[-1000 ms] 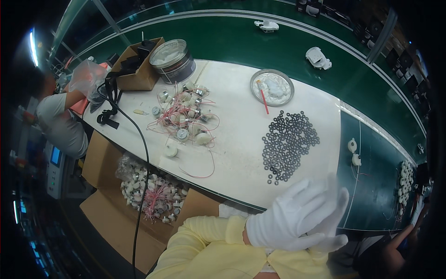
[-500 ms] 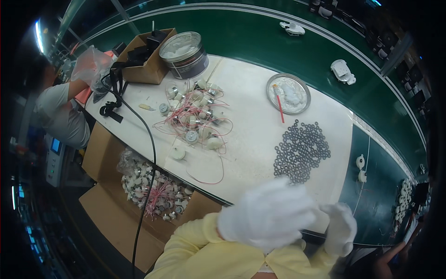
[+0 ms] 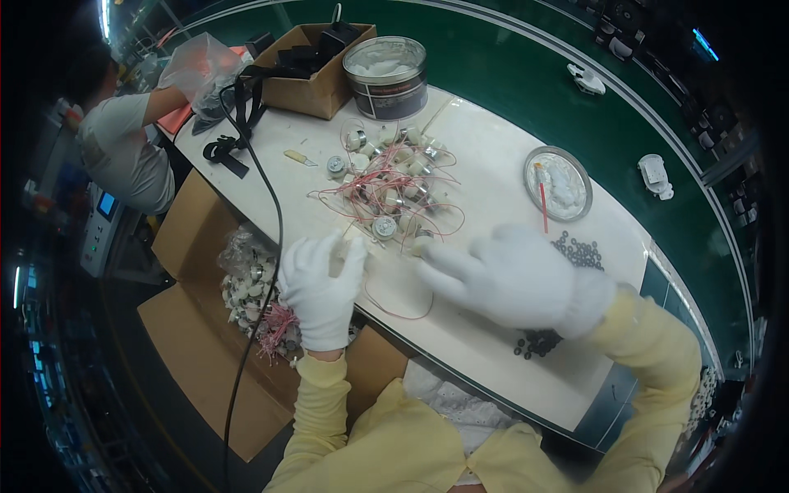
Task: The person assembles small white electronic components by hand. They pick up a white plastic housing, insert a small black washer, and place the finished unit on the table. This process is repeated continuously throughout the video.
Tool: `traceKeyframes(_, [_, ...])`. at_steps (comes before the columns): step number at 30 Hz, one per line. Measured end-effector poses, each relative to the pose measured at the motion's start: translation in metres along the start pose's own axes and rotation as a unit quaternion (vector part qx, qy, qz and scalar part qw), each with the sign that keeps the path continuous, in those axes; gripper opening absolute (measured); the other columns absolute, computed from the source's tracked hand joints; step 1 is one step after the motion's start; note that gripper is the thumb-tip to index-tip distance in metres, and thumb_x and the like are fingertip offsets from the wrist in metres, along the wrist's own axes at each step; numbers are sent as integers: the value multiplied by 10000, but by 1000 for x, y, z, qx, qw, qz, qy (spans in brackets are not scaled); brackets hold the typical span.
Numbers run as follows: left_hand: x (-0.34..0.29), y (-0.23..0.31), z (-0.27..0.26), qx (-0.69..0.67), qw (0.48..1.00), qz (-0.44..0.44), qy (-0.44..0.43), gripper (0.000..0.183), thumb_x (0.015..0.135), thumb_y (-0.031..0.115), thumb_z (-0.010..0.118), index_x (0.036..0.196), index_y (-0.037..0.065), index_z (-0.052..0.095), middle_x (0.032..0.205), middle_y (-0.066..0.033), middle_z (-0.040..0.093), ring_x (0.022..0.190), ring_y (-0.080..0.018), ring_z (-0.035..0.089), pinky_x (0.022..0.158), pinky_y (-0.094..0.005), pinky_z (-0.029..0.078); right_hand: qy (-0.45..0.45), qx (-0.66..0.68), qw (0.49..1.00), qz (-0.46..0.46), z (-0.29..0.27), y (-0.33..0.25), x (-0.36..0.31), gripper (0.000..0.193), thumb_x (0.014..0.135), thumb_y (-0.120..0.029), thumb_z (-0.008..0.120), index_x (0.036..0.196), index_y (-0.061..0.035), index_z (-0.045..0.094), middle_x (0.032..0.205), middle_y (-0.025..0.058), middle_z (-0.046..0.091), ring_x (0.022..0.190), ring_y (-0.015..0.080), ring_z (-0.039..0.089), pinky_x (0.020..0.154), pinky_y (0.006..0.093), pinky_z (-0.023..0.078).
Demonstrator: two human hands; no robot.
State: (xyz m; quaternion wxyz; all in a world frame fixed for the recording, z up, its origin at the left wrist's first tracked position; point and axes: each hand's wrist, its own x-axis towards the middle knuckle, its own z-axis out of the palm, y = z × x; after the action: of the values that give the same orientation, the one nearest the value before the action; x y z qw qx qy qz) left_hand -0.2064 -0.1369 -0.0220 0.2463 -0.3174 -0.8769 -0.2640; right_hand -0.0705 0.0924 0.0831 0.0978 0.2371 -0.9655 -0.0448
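1. Left hand (image 3: 319, 300), white-gloved: grip apart, thumb and fingers parted near a pile of small motors (image 3: 394, 185) with red wires; whether it touches one, I cannot tell.
2. Right hand (image 3: 509, 283), white-gloved, blurred: fingertips at the pile's near edge; I cannot tell whether its grip is closed.
3. The pile lies on the white bench (image 3: 486, 168).
4. Large cardboard box (image 3: 197, 345): more motors, pink wires.
5. Small box (image 3: 308, 97): black items.
6. Tin (image 3: 390, 103) and round dish (image 3: 588, 191): white paste.
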Motion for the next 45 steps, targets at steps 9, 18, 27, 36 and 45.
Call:
traceKeyframes(9, [-17,5,14,-107,992,45,-42,404,808,213,875,1171,113,729,1063,-63,636,1119,-322,601,1052,-507,456,-66,76,995,21,47,26,26,279,895,-221,672,1152,-117,631,909,41,640,712,219,680,562,382,504])
traceKeyframes(18, [-11,3,14,-108,987,78,-94,418,818,266,858,1195,154,715,1084,-50,624,1170,-338,593,1113,-547,417,-51,104,990,80,67,16,34,216,866,-260,711,1010,-118,633,864,61,640,751,262,679,625,418,534])
traceKeyframes(27, [-11,-1,14,-100,987,84,-98,423,827,285,854,1205,166,707,1077,-41,618,1161,-315,590,1095,-556,428,136,257,954,77,13,23,28,295,852,-237,758,1102,-93,695,979,96,692,825,302,687,671,411,530])
traceKeyframes(36, [-14,3,20,-117,986,88,-75,397,848,250,853,1199,132,709,1073,-65,667,1140,-343,626,1105,-556,425,229,523,808,147,-105,9,-112,342,826,-347,875,960,-102,680,901,45,691,715,189,635,631,322,481])
traceKeyframes(45, [-21,-4,23,-98,987,78,-102,322,930,99,776,1234,19,707,1247,-154,687,1211,-352,616,1076,-471,455,-248,615,356,658,-58,-73,-221,367,957,-343,769,1011,20,773,902,57,754,673,118,649,594,264,517])
